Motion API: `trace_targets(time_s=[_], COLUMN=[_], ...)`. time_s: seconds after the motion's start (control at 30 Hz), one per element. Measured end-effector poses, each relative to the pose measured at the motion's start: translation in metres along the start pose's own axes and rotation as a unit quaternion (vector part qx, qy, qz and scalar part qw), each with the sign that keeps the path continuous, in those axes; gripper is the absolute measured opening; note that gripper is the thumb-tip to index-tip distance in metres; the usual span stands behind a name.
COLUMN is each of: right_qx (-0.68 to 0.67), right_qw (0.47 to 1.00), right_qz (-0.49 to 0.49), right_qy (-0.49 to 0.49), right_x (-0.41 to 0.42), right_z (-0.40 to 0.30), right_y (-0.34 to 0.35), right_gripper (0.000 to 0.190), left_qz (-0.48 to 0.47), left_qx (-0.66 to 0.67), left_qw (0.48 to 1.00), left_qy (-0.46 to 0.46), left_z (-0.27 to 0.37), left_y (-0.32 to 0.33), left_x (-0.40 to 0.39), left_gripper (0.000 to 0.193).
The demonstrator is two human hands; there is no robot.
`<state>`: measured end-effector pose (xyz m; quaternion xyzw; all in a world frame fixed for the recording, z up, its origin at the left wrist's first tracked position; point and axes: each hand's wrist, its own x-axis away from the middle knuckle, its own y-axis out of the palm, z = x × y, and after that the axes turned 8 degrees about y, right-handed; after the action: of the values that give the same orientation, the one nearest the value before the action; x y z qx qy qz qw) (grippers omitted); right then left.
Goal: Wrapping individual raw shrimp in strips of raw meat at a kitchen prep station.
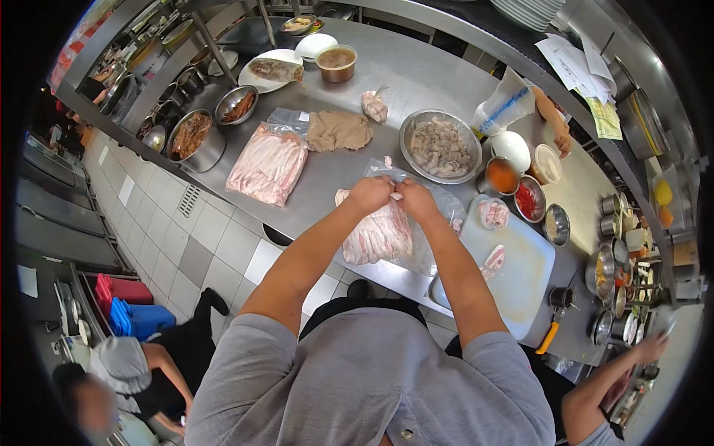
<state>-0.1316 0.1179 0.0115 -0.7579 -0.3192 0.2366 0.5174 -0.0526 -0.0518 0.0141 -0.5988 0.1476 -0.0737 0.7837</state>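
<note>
Both my hands meet at the top edge of a slab of sliced raw meat (376, 237), which lies partly on a clear plastic bag (429, 245). My left hand (372, 192) and my right hand (414, 198) pinch a small whitish piece between their fingertips; whether it is meat or plastic is unclear. A small scrap of meat (388, 161) lies just beyond them. At the left sits a bagged pack of sliced raw meat (269, 166), beside a folded brown cloth (338, 131). On the pale cutting board (519, 279) at the right are a small bagged meat portion (493, 213) and a loose meat slice (493, 261).
A steel bowl of raw pieces (440, 146) stands beyond my right hand. Smaller bowls, a pot of cooked meat (195, 139) and a tub of brown liquid (336, 62) surround the work area. A yellow-handled tool (549, 335) lies right. Co-workers' arms show at the right and lower left.
</note>
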Motion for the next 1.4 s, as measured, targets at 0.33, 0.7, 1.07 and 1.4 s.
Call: trace_targets(time_s=[0.33,0.7,1.07,1.4], right_qx=[0.064,-0.049,-0.123,-0.088], right_qw=[0.998,0.998,0.992,0.995], right_qz=[0.014,0.017,-0.008,0.001], right_qy=[0.021,-0.034,0.016,0.055], right_x=[-0.001,-0.002,-0.017,-0.007], right_z=[0.002,0.017,0.027,0.001], right_y=[0.015,0.009,0.01,0.008], right_gripper=[0.027,0.018,0.025,0.021], left_qz=[-0.01,-0.011,-0.01,-0.011], left_qx=[-0.016,0.06,0.061,0.05], left_qw=[1.0,0.998,0.998,0.999], left_qy=[-0.003,0.021,-0.002,-0.012], left_z=[0.005,-0.003,-0.018,-0.02], left_y=[0.004,-0.017,-0.01,-0.002], left_x=[-0.001,-0.004,-0.012,-0.002], left_gripper=[0.024,0.013,0.015,0.018])
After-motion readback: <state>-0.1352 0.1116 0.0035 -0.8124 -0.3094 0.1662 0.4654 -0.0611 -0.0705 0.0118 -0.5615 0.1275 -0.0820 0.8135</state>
